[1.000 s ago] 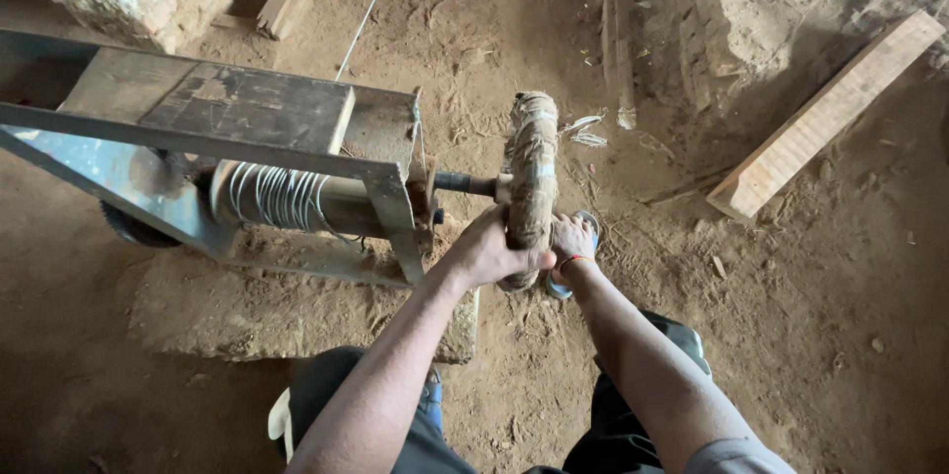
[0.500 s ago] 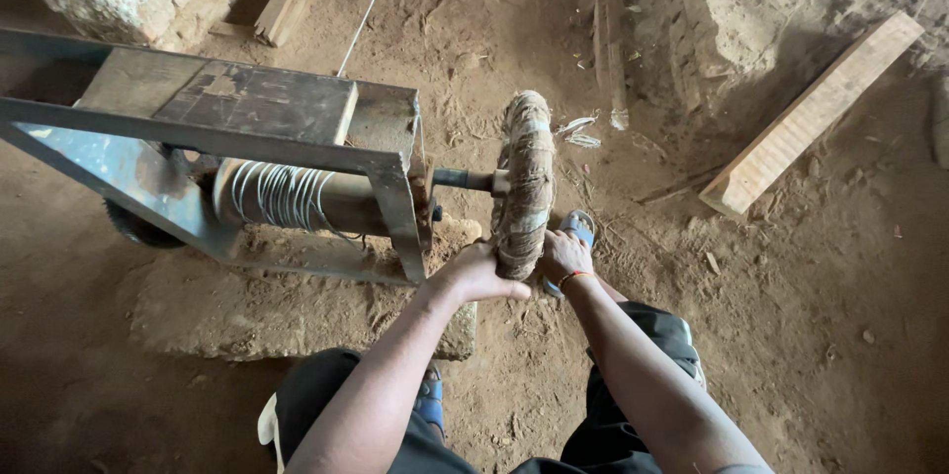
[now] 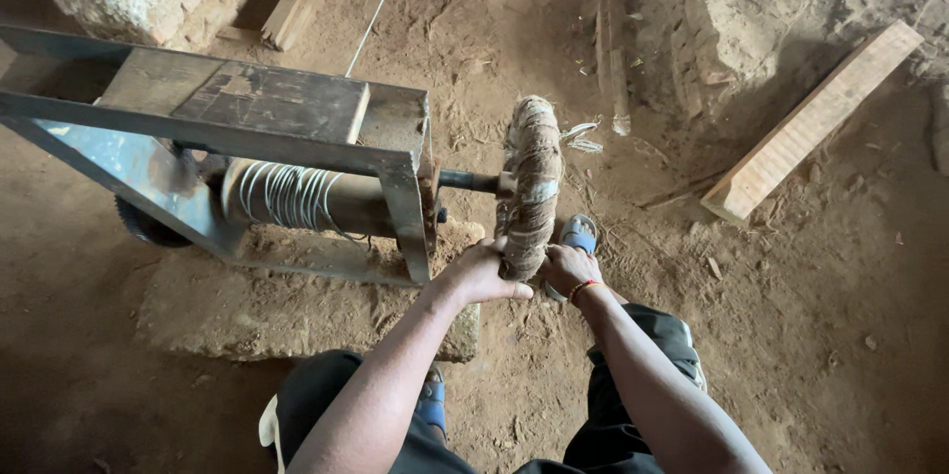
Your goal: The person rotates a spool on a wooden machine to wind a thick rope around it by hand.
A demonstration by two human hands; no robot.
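Head view: both hands clamped on the lower rim of the rag-wrapped round hand wheel (image 3: 531, 187), left hand (image 3: 484, 274) on its near-left side, right hand (image 3: 566, 269) on its right, fingers curled around the rim. The wheel sits on a short dark axle at the right end of a grey steel winch frame (image 3: 247, 128), whose drum carries coiled wire (image 3: 287, 194). A pale wooden plank (image 3: 811, 123) lies well apart on the dirt.

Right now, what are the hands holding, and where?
Both the left hand and right hand grip the rag-wrapped wheel at its bottom rim.
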